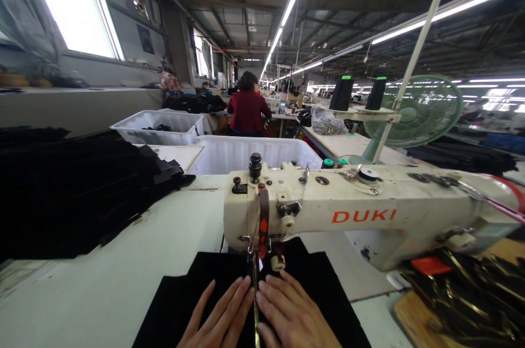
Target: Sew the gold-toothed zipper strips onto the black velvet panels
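Note:
A white sewing machine marked DUKI stands in front of me. Under its needle area lies a piece of black fabric, and a narrow gold strip, perhaps a zipper, runs down its middle. My left hand rests flat on the fabric, fingers stretched along the strip's left side. On the other side, my right hand presses down with its fingers extended beside the strip. The presser foot is mostly hidden behind the hanging brown strap and my fingertips.
Stacked black fabric pieces cover the table's left. Behind the machine stand white plastic bins. Black pieces with gold strips lie at the right. Thread cones and a green fan stand behind. A person in dark red sits ahead.

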{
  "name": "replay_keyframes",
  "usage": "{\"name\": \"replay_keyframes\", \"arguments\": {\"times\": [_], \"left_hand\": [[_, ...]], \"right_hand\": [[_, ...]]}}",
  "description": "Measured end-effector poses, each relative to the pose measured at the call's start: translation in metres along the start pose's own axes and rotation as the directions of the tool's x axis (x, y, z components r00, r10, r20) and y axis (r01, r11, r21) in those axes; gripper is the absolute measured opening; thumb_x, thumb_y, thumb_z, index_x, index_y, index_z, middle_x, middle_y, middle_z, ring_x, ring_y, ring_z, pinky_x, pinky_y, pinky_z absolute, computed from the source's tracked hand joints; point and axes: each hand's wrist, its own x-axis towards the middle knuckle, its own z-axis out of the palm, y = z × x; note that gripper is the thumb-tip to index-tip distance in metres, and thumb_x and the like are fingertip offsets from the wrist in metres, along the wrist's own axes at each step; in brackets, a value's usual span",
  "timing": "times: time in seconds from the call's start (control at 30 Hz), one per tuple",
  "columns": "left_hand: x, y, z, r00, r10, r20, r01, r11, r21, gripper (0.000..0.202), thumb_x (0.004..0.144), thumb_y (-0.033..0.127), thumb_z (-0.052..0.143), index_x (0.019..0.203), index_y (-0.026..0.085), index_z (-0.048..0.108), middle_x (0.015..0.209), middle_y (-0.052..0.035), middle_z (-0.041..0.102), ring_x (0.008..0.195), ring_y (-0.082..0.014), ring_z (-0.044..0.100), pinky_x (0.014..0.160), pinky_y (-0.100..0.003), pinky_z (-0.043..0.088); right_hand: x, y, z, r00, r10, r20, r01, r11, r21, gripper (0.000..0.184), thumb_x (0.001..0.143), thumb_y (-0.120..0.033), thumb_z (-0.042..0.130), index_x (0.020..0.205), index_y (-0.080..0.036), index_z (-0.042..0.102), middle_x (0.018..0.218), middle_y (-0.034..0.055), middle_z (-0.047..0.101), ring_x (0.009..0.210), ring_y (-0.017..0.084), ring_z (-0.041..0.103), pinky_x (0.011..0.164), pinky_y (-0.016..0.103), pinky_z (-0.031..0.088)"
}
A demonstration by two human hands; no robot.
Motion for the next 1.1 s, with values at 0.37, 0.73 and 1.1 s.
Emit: {"name": "replay_keyframes", "arguments": {"times": [0.37,0.73,1.1], "left_hand": [[-0.002,0.0,0.004,0.999,-0.032,-0.025,0.031,0.999,-0.035,0.047,0.112,0.032,0.024,0.125,0.017,0.066,0.127,-0.0045,0.069,0.119,-0.016,0.061,0.122,-0.038,0.007],[-0.004,0.0,0.004,1.0,-0.008,0.002,0.008,1.0,-0.026,0.042,0.11,0.024,0.026,0.132,0.014,0.061,0.135,-0.0049,0.064,0.123,-0.0166,0.059,0.119,-0.033,0.024],[0.006,-0.011,-0.007,0.978,-0.114,0.175,0.155,0.958,-0.241,0.063,0.095,0.035,0.06,0.151,0.013,0.04,0.145,-0.0133,0.053,0.134,-0.0283,0.048,0.112,-0.042,0.039]], "right_hand": [[0.0,-0.002,-0.003,0.999,0.047,-0.005,-0.047,0.998,0.04,0.026,0.099,-0.029,0.059,0.119,-0.015,0.067,0.114,0.0035,0.074,0.105,0.02,0.069,0.106,0.032,0.048],[-0.005,-0.001,0.0,0.997,0.055,0.056,-0.059,0.995,0.082,0.035,0.095,-0.024,0.063,0.128,-0.015,0.063,0.121,0.0046,0.071,0.113,0.02,0.065,0.112,0.032,0.042],[0.014,0.008,0.0,0.991,0.119,0.058,-0.124,0.987,0.097,0.032,0.103,-0.027,0.049,0.131,-0.018,0.061,0.124,0.0025,0.07,0.108,0.02,0.069,0.108,0.042,0.046]]}}
